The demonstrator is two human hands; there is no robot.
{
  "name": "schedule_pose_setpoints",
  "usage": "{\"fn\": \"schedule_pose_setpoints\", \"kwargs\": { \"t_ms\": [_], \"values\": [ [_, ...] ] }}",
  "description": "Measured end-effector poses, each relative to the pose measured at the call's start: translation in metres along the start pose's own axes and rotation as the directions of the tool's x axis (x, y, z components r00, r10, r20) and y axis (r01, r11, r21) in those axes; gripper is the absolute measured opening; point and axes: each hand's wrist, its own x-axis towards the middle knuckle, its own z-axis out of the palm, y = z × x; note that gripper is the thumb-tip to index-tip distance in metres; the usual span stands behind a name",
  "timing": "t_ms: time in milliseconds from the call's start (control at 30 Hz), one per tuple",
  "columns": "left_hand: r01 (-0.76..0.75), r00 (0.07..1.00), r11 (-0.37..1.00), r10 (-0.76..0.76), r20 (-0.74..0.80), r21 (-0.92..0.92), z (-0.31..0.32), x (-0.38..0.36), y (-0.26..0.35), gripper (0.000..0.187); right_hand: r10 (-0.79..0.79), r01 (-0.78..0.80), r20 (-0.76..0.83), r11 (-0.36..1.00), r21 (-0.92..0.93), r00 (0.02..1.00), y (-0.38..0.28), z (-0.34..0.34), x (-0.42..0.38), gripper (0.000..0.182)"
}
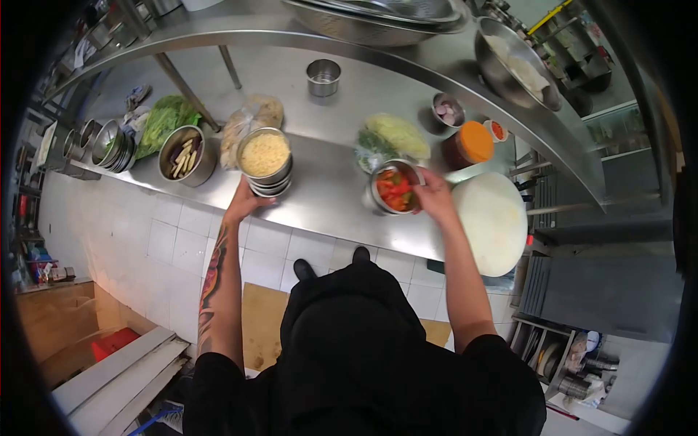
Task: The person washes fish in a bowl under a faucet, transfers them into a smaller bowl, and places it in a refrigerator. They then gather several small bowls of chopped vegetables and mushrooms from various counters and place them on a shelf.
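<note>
On the counter's left half, my left hand point(247, 201) is closed round the lower side of a stack of metal bowls point(270, 186). The top bowl is full of finely chopped pale yellow food point(265, 153). My right hand point(434, 195) grips the right rim of a metal bowl point(376, 196), slightly blurred. Chopped red and green peppers point(395, 191) fill that bowl. Just behind it lies a leafy cabbage point(396, 136), partly in clear plastic. A white round cutting board point(491, 224) is to the right of my right hand.
An orange-lidded jar point(475, 143) and a bowl of pinkish pieces point(448, 110) stand at the right. A metal cup point(323, 78) sits farther back. Leftward are a bagged item point(256, 116), a pot of cut sticks point(187, 156) and lettuce point(164, 123). A raised shelf point(305, 45) crosses above.
</note>
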Motion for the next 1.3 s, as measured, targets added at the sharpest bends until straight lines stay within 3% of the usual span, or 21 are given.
{"fn": "schedule_pose_setpoints", "kwargs": {
  "t_ms": [133, 267, 300, 333, 433, 500, 633, 733, 900, 1133, 1200, 1300],
  "values": [
    [-0.005, 0.999, 1.0, 0.005, 0.044, -0.013, -0.002, 0.002, 0.003, 0.113, 0.002, 0.002, 0.133, 0.999, -0.034, 0.991, 0.002, 0.094, 0.028, 0.052],
    [-0.075, 0.994, 0.994, 0.068, 0.082, 0.076, -0.003, 0.005, 0.013, 0.091, -0.059, 0.063, 0.105, 0.998, -0.031, 0.993, 0.017, 0.141, 0.065, 0.052],
    [-0.118, 0.991, 0.99, 0.113, 0.067, 0.075, -0.001, 0.006, 0.018, 0.082, -0.002, -0.002, 0.088, 0.999, 0.045, 0.996, 0.015, 0.147, 0.072, 0.052],
    [-0.148, 0.989, 0.981, 0.145, 0.035, 0.123, -0.001, 0.006, 0.018, 0.086, 0.055, -0.064, 0.077, 0.991, 0.121, 0.995, 0.009, 0.152, 0.079, 0.052],
    [-0.257, 0.961, 0.948, 0.272, -0.057, 0.187, 0.003, 0.011, 0.009, 0.091, 0.176, -0.223, 0.254, 0.96, 0.169, 0.951, -0.013, 0.164, 0.089, 0.064],
    [-0.151, 0.985, 0.981, 0.16, -0.064, 0.125, 0.008, 0.006, -0.002, 0.101, 0.27, -0.356, 0.327, 0.903, 0.24, 0.906, -0.017, 0.175, 0.096, 0.078],
    [-0.022, 0.997, 0.996, 0.016, -0.074, -0.084, 0.013, -0.006, -0.012, 0.124, 0.235, -0.354, 0.407, 0.902, 0.246, 0.883, -0.021, 0.179, 0.107, 0.081],
    [-0.037, 0.995, 0.997, 0.031, -0.096, -0.063, 0.006, -0.019, -0.026, 0.122, 0.214, -0.332, 0.419, 0.914, 0.233, 0.883, -0.015, 0.189, 0.109, 0.08],
    [-0.084, 0.989, 0.979, 0.059, -0.136, -0.184, -0.014, -0.055, -0.021, 0.122, 0.165, -0.253, 0.399, 0.951, 0.177, 0.902, -0.036, 0.219, 0.082, 0.078],
    [-0.216, 0.971, 0.968, 0.2, -0.131, -0.126, -0.108, -0.131, -0.009, 0.119, 0.164, -0.251, 0.465, 0.959, 0.132, 0.87, -0.112, 0.311, 0.017, 0.074],
    [-0.197, 0.969, 0.972, 0.173, -0.174, -0.127, -0.15, -0.164, 0.007, 0.12, 0.163, -0.24, 0.487, 0.966, 0.099, 0.858, -0.136, 0.355, 0.007, 0.074],
    [-0.045, 0.979, 0.987, 0.013, -0.205, -0.153, -0.211, -0.211, 0.023, 0.121, 0.212, -0.301, 0.552, 0.95, 0.076, 0.806, -0.173, 0.421, -0.01, 0.071]
  ]
}}
